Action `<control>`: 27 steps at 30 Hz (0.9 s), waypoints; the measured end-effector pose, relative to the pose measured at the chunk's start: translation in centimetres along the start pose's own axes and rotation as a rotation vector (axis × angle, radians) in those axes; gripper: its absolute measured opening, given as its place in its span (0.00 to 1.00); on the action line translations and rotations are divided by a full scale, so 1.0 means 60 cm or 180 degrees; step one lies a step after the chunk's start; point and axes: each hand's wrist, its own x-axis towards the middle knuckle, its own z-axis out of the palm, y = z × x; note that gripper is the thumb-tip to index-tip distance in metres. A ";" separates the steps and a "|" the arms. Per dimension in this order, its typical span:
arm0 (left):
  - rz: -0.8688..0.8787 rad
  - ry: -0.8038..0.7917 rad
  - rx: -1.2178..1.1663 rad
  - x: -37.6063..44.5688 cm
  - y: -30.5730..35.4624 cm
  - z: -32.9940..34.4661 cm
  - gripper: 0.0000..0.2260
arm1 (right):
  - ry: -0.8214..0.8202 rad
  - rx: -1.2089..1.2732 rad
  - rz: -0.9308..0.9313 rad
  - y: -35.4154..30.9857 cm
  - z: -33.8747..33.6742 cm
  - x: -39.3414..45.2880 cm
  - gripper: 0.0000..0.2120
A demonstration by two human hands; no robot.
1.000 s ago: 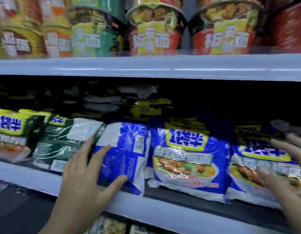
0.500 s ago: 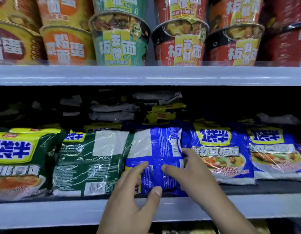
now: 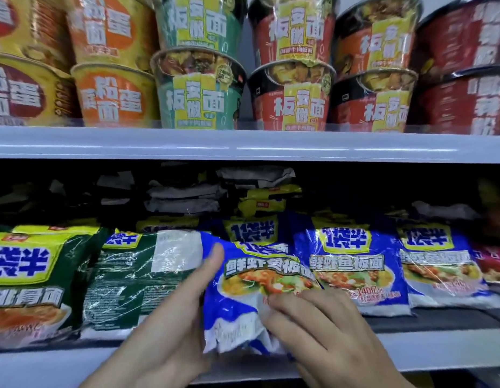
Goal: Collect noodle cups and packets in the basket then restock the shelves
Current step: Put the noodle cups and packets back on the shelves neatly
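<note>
A blue noodle packet stands at the front of the lower shelf, its printed face toward me. My left hand grips its left edge, thumb up along the wrapper. On the packet's lower right corner lies my right hand, fingers pressing into the crumpled wrapper. More blue packets stand to its right and green packets to its left. Noodle cups are stacked two high on the upper shelf. No basket is in view.
Dark and yellow packets are piled at the back of the lower shelf. Orange cups and red cups fill the upper shelf side by side. A pink packet shows at the far right.
The blue packet has been turned from its back side to its printed front. Both hands have closed onto it, the right one coming in from the far right.
</note>
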 end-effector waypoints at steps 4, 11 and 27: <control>0.0371 0.0630 0.1361 0.021 -0.012 0.010 0.17 | -0.0510 0.0346 0.0247 0.022 -0.006 -0.019 0.17; 0.0926 0.1083 0.1530 0.042 0.005 -0.008 0.19 | -0.0900 0.3504 0.3371 0.078 -0.014 0.039 0.36; 0.1590 0.1681 0.5560 0.056 0.048 -0.031 0.54 | -0.1181 0.2334 0.3256 0.100 0.027 0.052 0.38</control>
